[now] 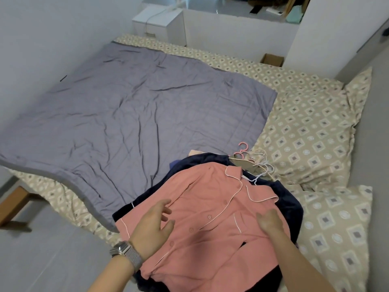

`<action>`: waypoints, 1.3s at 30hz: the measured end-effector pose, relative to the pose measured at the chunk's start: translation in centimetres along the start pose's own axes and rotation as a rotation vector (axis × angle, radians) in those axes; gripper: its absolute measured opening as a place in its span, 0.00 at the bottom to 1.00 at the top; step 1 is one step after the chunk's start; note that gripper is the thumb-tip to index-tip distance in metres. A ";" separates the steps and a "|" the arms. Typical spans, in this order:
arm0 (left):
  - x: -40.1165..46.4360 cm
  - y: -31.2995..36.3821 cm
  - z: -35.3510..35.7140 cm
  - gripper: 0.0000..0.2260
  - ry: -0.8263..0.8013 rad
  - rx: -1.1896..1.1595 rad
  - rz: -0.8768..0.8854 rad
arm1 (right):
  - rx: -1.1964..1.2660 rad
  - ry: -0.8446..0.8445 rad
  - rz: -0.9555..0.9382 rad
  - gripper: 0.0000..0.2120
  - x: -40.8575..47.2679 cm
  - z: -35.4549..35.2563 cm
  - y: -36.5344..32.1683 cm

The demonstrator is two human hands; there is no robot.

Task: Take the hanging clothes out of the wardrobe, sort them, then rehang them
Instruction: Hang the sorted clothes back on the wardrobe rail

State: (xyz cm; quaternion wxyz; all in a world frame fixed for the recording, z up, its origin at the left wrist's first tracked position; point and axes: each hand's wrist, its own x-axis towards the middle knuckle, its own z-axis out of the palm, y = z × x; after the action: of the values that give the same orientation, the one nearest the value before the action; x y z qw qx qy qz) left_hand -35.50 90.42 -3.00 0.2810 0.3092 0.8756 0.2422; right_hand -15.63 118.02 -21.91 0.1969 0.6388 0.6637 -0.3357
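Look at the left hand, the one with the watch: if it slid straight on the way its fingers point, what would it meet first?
The left hand points up and right across the pink shirt. It would probably meet the shirt's buttoned front first, then its collar. Whether the fingers already touch the cloth is unclear.

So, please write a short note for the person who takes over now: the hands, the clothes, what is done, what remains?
Left hand: open, over the pink shirt, holding nothing.
Right hand: flat on that shirt, near its pocket.
Clothes: stacked on the bed, pink shirt on top of a navy garment; hangers bunched at the collar end.
Done: clothes are out on the bed.
Left: sort the pile, rehang. The wardrobe is not in view.
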 end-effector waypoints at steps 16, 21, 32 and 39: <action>0.4 1.3 2.9 0.19 -0.081 -0.068 -0.034 | 0.299 0.171 -0.244 0.13 -5.3 0.1 -0.1; 1.6 1.8 1.8 0.26 -0.061 0.085 0.066 | 0.355 0.186 -0.600 0.05 -13.1 0.4 -0.1; 3.8 4.2 -1.1 0.29 -0.108 0.423 0.362 | 0.745 0.121 -0.710 0.33 -17.9 -5.3 3.1; 2.6 3.1 0.6 0.26 0.092 0.303 0.101 | 0.382 0.160 -0.704 0.11 -14.5 -4.7 0.2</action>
State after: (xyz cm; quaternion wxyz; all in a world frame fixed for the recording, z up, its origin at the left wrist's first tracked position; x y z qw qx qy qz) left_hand -35.55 94.42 -2.46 0.1782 0.3801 0.8975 0.1349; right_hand -13.14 110.88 -8.63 -0.1047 0.4218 0.7807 -0.4490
